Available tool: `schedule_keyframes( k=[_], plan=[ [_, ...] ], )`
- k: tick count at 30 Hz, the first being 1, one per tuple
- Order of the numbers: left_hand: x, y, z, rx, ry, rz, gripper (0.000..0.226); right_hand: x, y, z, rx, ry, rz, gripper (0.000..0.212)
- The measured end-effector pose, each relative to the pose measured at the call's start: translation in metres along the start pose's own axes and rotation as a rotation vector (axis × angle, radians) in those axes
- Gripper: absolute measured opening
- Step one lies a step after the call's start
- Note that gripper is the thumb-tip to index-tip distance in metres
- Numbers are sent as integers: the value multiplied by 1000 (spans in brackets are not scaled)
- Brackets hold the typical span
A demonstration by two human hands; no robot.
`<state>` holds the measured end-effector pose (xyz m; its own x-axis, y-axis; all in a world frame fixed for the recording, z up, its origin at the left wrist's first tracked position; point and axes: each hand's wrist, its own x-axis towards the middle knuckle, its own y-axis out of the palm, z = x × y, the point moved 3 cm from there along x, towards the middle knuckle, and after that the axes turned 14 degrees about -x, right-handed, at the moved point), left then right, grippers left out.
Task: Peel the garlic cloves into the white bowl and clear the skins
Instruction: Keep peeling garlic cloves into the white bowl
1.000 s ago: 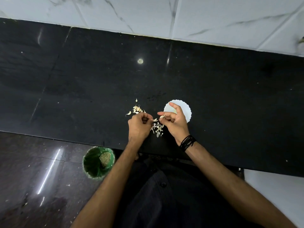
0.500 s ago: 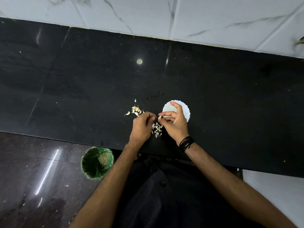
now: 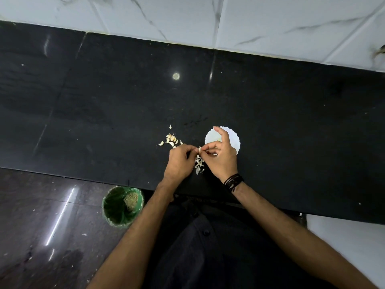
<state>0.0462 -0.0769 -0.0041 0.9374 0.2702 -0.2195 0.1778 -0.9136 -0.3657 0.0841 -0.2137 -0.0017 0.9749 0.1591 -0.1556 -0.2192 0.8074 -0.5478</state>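
On the black stone worktop point(image 3: 270, 122), the left hand point(image 3: 179, 161) and right hand point(image 3: 221, 157) together pinched one small pale garlic clove point(image 3: 199, 149) above a heap of papery skins point(image 3: 199, 164), just left of the white scalloped bowl point(image 3: 234, 140); unpeeled cloves point(image 3: 171, 138) lay farther left.

— Is the black stone worktop point(image 3: 270, 122) looking polished?
— It's shining glossy, like the dark floor point(image 3: 41, 226). The wall tiles point(image 3: 270, 17) are showing smooth veined marble, and papery garlic skins point(image 3: 199, 164) are lying matt.
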Motion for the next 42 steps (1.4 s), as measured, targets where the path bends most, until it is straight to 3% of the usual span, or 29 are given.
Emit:
schedule_keyframes(
  k=[12, 19, 25, 37, 42],
  plan=[
    [5, 3, 3, 75, 42, -18, 16, 2, 2, 3, -36, 39, 3, 73],
    [4, 4, 2, 48, 50, 87, 17, 2, 1, 1, -57, 21, -9, 67],
    [1, 2, 5, 78, 109, 44, 13, 4, 2, -1, -95, 1, -22, 60],
    [-5, 0, -8, 356, 197, 20, 17, 1, 3, -3, -62, 64, -6, 57],
    [-5, -1, -8, 343, 193, -27, 20, -2, 0, -1, -62, 79, 28, 53]
  ],
)
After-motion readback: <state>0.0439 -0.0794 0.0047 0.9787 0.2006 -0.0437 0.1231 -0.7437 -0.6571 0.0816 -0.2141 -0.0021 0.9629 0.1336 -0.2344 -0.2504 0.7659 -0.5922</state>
